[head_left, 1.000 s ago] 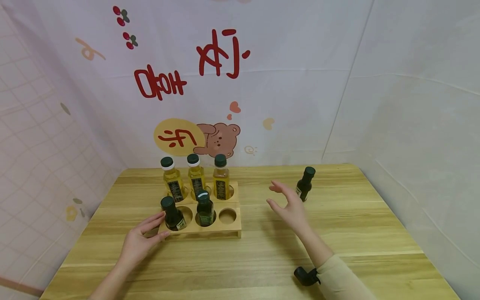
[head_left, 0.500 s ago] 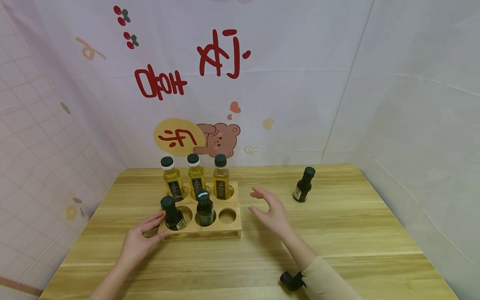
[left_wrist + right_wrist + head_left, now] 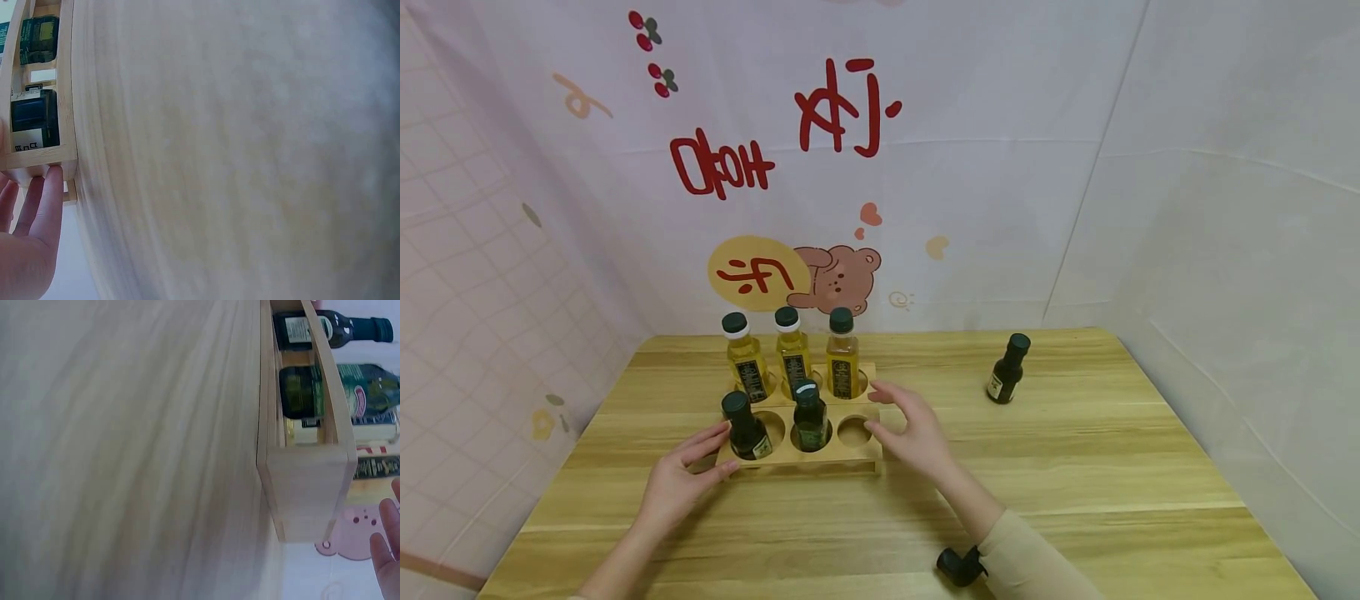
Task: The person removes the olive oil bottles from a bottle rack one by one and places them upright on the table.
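Note:
A wooden bottle rack stands on the table. Three yellow oil bottles with dark green caps fill its back row. The front row holds a dark bottle at the left, leaning slightly, and a green bottle in the middle; a bare round hole shows at the right. My left hand touches the rack's left end with fairly straight fingers. By the right end is my right hand, fingers spread and relaxed, holding nothing; the right wrist view shows its fingers apart from the end panel.
Another dark bottle stands upright on the wooden table, towards the back right. Printed white cloth hangs behind and along both sides. A black device sits at the right sleeve.
My right hand has moved left, from beside the standing dark bottle to the rack's right end. The left hand, the rack and the bottles have stayed put.

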### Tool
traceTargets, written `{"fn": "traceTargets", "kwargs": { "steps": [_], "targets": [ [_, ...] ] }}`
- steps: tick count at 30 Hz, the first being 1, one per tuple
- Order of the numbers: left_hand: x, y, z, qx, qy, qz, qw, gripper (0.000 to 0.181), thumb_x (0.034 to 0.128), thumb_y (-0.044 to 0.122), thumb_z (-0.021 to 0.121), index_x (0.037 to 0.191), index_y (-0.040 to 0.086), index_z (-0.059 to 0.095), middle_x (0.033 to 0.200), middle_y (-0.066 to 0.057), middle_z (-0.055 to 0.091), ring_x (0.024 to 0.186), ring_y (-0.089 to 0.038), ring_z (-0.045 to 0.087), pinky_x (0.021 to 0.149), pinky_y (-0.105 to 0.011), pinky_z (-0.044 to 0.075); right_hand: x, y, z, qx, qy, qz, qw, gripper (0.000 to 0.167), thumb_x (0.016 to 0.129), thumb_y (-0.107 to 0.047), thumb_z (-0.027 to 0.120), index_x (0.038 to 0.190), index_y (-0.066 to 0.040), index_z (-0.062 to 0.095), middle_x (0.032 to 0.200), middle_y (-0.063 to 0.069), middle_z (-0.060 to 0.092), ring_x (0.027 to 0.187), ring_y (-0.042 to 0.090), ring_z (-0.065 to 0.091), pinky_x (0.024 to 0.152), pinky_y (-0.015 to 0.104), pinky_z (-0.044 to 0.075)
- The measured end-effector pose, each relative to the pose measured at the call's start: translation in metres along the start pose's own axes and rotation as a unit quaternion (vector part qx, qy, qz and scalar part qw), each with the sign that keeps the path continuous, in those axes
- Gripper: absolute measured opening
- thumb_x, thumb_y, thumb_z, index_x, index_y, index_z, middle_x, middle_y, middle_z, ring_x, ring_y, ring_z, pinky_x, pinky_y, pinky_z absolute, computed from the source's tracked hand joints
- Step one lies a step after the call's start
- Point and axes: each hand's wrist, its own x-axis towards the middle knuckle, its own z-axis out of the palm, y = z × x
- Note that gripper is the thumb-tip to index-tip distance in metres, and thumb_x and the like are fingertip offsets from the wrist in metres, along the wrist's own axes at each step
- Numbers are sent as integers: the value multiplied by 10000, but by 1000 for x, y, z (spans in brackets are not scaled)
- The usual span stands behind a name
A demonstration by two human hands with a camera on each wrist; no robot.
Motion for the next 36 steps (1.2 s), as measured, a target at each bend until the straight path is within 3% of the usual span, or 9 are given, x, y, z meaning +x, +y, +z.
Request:
{"fn": "traceTargets", "kwargs": {
  "steps": [4,10,19,24,36],
  "targets": [
    [0,-1,0,26,10,9,10000,584,825,325,825,1326,83,646,1376,-20,595,1273,-94,461,890,-10,315,1,-5,7,87,-89,-3,9999,592,841,-95,806,1384,-94,571,1170,59,694,1135,217,596,1011,477,439],
    [2,-2,0,19,-19,16,10000,589,825,335,822,1329,87,645,1380,-16,592,1293,-277,471,901,2,281,2,-12,15,114,-150,-71,9998,596,845,-111,807,1386,-62,561,1163,86,692,1137,235,590,1002,504,438],
    [3,-3,1,77,-1,46,10000,581,823,337,825,1318,85,654,1376,-14,596,1290,-250,475,903,1,277,10,-22,24,187,-470,17,9987,595,870,-148,790,1403,-51,544,1201,90,680,1168,235,573,1012,501,429],
    [2,-2,0,114,5,51,9999,575,825,333,824,1314,84,656,1374,-17,597,1285,-243,478,900,3,275,17,-29,29,152,-556,-26,9983,584,879,-159,783,1400,-49,544,1210,79,678,1154,221,593,987,443,473],
    [1,0,-1,95,-9,3,10000,582,824,335,825,1315,73,653,1379,-24,592,1290,-312,470,891,1,284,30,-37,46,555,-706,458,9949,595,900,-191,764,1428,-63,522,1316,69,625,1191,197,584,978,435,481]
  ]
}}
